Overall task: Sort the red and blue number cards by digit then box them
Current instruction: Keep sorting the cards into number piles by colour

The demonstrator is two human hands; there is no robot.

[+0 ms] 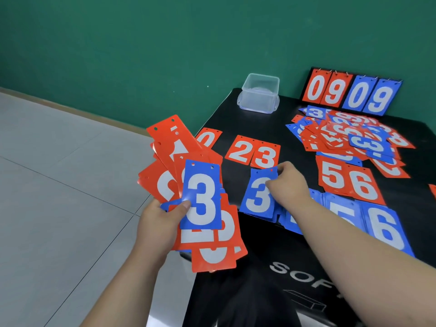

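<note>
- Red plastic number cards [240, 149] carry white digits
- Blue plastic number cards [254, 201] carry white digits too
- Transparent plastic box [259, 93] is colourless
- Glossy black tabletop [247, 119] bears grey lettering
- Matte wall [141, 43] is dark green
- Tiled floor [47, 173] is pale grey

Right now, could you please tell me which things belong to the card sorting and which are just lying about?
Job: card fan in left hand; blue 3 pinched by right hand; sorted piles; unsorted heap; clear box.
Lying about: scoreboard showing 0909, probably; black table, only the support.
</note>
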